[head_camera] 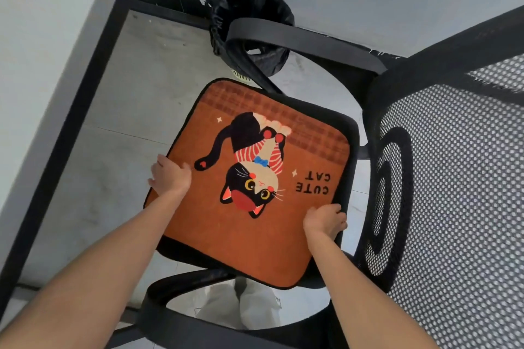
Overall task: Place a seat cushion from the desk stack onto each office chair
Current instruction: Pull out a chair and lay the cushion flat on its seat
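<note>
An orange seat cushion (226, 238) with a black cat and the words "CUTE CAT" lies flat on the seat of a black office chair (348, 139). My left hand (170, 176) grips the cushion's left edge, thumb on top. At the cushion's right edge, near the mesh backrest (453, 193), my right hand (326, 219) holds it with curled fingers. The cushion's left corner sticks out slightly past the seat. No desk stack of cushions is in view.
A black-lined waste bin (252, 11) stands on the floor beyond the chair's far armrest (297, 34). The near armrest (181, 317) curves below the cushion. A black desk frame (93, 71) and grey desktops border the left and top.
</note>
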Available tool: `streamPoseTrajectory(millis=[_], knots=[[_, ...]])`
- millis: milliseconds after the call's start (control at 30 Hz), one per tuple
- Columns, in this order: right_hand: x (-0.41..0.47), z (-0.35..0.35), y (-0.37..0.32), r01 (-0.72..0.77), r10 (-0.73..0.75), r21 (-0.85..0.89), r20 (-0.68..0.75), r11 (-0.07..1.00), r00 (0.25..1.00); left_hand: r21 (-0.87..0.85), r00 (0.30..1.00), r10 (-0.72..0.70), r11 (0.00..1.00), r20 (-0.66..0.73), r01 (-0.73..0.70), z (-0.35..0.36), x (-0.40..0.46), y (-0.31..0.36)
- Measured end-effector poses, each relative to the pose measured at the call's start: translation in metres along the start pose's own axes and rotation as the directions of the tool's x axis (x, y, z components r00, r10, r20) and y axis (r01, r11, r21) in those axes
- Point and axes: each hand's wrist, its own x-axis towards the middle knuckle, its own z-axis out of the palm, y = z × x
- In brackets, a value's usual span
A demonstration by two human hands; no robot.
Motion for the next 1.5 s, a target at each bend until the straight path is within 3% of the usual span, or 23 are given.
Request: streamPoseTrajectory(millis=[100,200,400,500,600,700,800,867,900,1033,1167,1333,1500], knots=[[-0.012,-0.007,-0.011,0.072,-0.071,0.015,-0.074,0.997,0.995,-0.029,0.99,0.075,0.996,-0.122,-0.079,-0.01,-0.003,0.002],[-0.029,-0.016,-0.023,0.233,-0.238,-0.056,-0.089,0.971,0.967,-0.036,0.975,0.163,0.985,-0.153,-0.17,-0.025,-0.018,0.015],[-0.048,-0.062,-0.048,0.504,-0.523,-0.141,-0.188,0.852,0.831,-0.273,0.979,0.121,0.948,-0.165,-0.163,-0.044,-0.093,0.018],[-0.054,-0.085,-0.073,0.636,-0.67,-0.212,-0.201,0.742,0.715,-0.449,0.998,0.041,0.892,-0.041,-0.055,-0.046,-0.133,0.011],[-0.062,-0.099,-0.103,0.773,-0.825,-0.295,-0.136,0.562,0.548,-0.615,0.975,-0.075,0.765,0.21,0.192,-0.038,-0.165,0.003],[-0.067,-0.1,-0.13,0.849,-0.911,-0.353,-0.021,0.392,0.411,-0.616,0.911,-0.131,0.699,0.39,0.364,-0.021,-0.183,-0.006],[-0.062,-0.089,-0.143,0.879,-0.93,-0.349,0.049,0.325,0.364,-0.514,0.817,-0.123,0.722,0.564,0.463,-0.005,-0.19,-0.012],[-0.052,-0.078,-0.137,0.875,-0.904,-0.31,0.09,0.373,0.417,-0.428,0.754,-0.097,0.773,0.65,0.468,0.0,-0.188,-0.015],[-0.046,-0.071,-0.13,0.86,-0.873,-0.262,0.105,0.437,0.476,-0.409,0.757,-0.087,0.798,0.647,0.442,0.0,-0.184,-0.016],[-0.027,-0.045,-0.07,0.657,-0.643,-0.086,0.143,0.749,0.752,-0.407,0.915,-0.037,0.888,0.402,0.215,-0.012,-0.155,-0.02],[-0.013,-0.016,-0.008,0.267,-0.259,-0.045,0.137,0.963,0.956,-0.296,0.987,0.01,0.954,0.16,0.039,-0.022,-0.112,-0.024],[-0.006,0.002,0.022,-0.079,0.078,0.007,0.094,0.997,0.993,-0.135,0.995,0.074,0.989,0.066,-0.065,-0.019,-0.059,-0.033],[-0.004,0.013,0.023,-0.145,0.142,0.034,0.077,0.989,0.987,-0.005,0.98,0.149,0.989,0.131,-0.15,-0.008,-0.037,-0.033]])
